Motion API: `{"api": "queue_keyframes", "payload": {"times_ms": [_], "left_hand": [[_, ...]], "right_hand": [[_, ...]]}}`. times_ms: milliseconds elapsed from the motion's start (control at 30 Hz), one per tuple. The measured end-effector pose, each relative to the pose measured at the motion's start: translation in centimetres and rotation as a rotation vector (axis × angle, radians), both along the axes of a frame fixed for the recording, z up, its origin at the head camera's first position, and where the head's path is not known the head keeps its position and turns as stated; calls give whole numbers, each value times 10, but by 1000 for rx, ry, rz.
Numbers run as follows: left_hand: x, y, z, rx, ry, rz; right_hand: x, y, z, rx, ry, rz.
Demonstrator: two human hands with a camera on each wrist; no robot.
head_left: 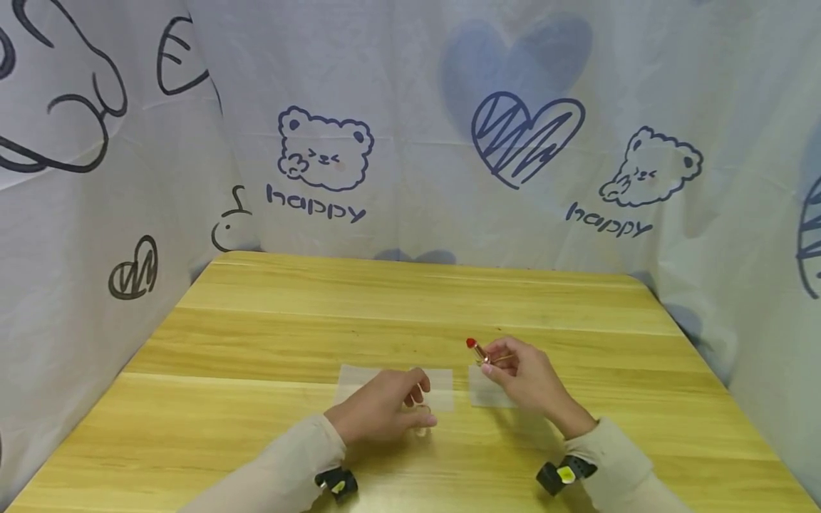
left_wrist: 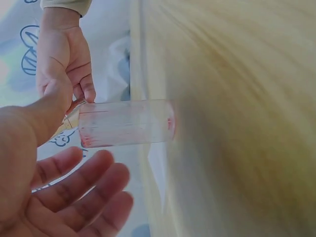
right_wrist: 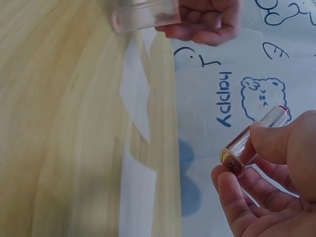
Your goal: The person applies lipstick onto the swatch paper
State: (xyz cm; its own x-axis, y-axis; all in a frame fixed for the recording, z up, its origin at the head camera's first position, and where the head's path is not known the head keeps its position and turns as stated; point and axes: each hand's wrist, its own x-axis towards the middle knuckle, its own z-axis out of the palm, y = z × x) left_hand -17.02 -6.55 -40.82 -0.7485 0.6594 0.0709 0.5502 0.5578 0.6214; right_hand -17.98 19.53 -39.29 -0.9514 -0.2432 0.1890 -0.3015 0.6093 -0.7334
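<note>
Between the thumb and fingertips of my right hand [head_left: 529,374] I pinch a lipstick [head_left: 479,351] with a gold tube. Its red tip is bare and slants up to the left in the head view; the right wrist view shows a round label on its base [right_wrist: 231,164]. My left hand [head_left: 381,406] is low over the table, fingers apart and loosely bent. A clear cap [left_wrist: 126,123] with reddish smears inside stands beside that hand's thumb. A gap shows between the cap and the left fingers [left_wrist: 106,180]; whether the thumb touches it, I cannot tell.
Two thin whitish sheets lie flat on the wooden table [head_left: 269,342]: one sheet [head_left: 441,388] partly beneath my left hand, another sheet [head_left: 484,393] below my right. A white curtain [head_left: 410,85] with drawn bears and hearts surrounds the table's back and sides.
</note>
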Motion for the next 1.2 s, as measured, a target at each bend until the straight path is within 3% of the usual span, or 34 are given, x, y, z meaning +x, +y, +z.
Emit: {"api": "queue_keyframes", "payload": {"times_ms": [367,600,767,1000,1200], "left_hand": [[-3,11,6,279,-31,160],[-5,22,16,509,-194,312],[-6,28,20,641,-315,372],[-7,35,19,782,-409,456],[-7,38,21,890,-428,520]], "right_hand": [[2,-16,7,-32,84,21],[3,-27,13,-39,155,69],[4,-34,13,-48,197,100],[3,-44,11,-40,312,111],[4,-50,14,-46,356,122]]}}
